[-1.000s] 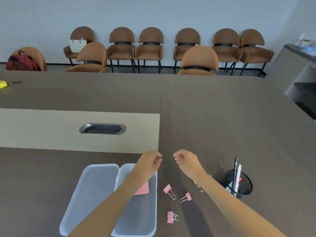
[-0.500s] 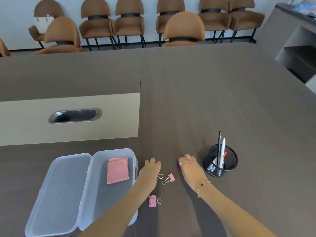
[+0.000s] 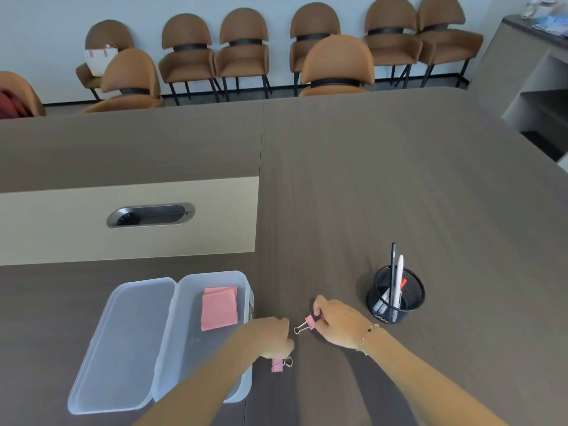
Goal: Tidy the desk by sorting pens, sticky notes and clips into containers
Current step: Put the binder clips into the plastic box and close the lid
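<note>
Right hand [image 3: 339, 325] pinching a pink binder clip [image 3: 307, 323] on the dark desk [image 3: 368, 195]; left hand [image 3: 270, 336] curled over another pink clip [image 3: 279, 364]. Pink sticky notes [image 3: 219, 307] in the open clear box [image 3: 138, 348]; pens [image 3: 396, 281] upright in the mesh cup [image 3: 412, 299].

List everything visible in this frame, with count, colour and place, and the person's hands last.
Binder clips: two visible, pink; one at the right hand's fingertips, one on the desk just below the left hand.
Sticky notes: one pink stack, inside the box.
Plastic box: one, translucent, open, lid folded out leftward.
Pen cup: one, black mesh, right of the hands, holding several pens.
Desk: dark wood grain with a beige panel and cable slot.
Chairs: several, brown, behind the desk.
Left hand: closed; contents hidden.
Right hand: pinching a clip.
</note>
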Demonstrator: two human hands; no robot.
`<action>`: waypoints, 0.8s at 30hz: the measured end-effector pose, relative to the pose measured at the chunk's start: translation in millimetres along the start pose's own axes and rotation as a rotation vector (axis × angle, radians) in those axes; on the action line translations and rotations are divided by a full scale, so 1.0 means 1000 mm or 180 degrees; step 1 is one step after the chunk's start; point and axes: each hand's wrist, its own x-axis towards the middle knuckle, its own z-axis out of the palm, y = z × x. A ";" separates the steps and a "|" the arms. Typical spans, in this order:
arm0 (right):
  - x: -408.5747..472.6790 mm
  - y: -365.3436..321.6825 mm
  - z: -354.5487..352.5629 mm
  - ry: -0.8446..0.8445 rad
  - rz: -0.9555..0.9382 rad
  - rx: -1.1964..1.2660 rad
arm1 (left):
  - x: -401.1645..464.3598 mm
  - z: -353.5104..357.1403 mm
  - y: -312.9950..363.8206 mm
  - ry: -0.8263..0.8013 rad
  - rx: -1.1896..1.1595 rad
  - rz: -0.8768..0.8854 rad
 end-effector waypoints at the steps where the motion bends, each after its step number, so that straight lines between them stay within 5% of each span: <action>1: -0.001 -0.003 0.004 0.0030 -0.0105 -0.0152 | -0.002 0.005 0.003 0.0029 -0.0028 0.0017; 6: 0.004 -0.010 0.014 0.0045 -0.0297 -0.0282 | 0.000 0.028 -0.002 0.0327 0.0441 0.0310; 15: 0.011 -0.016 0.024 0.0081 0.0232 0.0252 | 0.009 0.046 -0.010 0.0963 0.0046 0.0461; 24: 0.005 -0.026 0.024 -0.0004 0.0954 0.1274 | -0.006 0.028 -0.028 0.1560 -0.1400 0.0530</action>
